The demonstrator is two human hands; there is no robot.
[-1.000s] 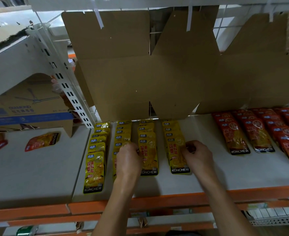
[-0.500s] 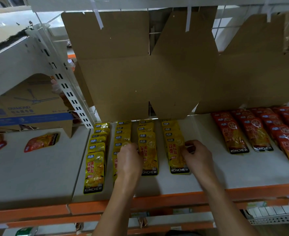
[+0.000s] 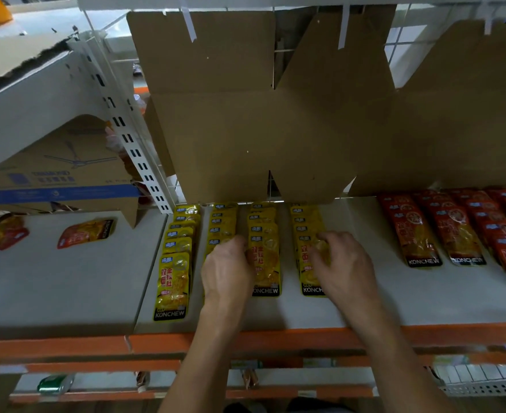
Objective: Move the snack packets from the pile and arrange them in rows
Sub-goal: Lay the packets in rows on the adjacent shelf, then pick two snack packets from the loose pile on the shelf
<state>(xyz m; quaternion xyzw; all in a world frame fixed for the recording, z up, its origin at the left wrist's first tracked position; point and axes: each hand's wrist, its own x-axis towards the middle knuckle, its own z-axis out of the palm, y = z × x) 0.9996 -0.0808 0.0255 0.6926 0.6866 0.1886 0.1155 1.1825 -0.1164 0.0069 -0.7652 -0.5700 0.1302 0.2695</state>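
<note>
Yellow snack packets lie in overlapping rows running front to back on the white shelf board (image 3: 424, 296). The first row (image 3: 173, 284) is at the left and the third row (image 3: 265, 263) sits between my hands. My left hand (image 3: 228, 272) lies on the front of the second row (image 3: 220, 225), its fingers curled over the front packet, which is mostly hidden. My right hand (image 3: 345, 263) rests on the fourth row (image 3: 307, 281), with fingertips curled onto its front packet. No loose pile is visible.
Rows of red packets (image 3: 418, 234) fill the shelf's right side. Two loose orange-red packets (image 3: 86, 232) (image 3: 6, 232) lie on the left board. Flattened cardboard (image 3: 246, 114) hangs close above the rows. A slotted white upright (image 3: 132, 138) and a fan carton (image 3: 52, 174) stand at the left.
My right hand has shifted left, from the fourth row's right edge onto its front packet. My left hand stays on the second row, barely moved.
</note>
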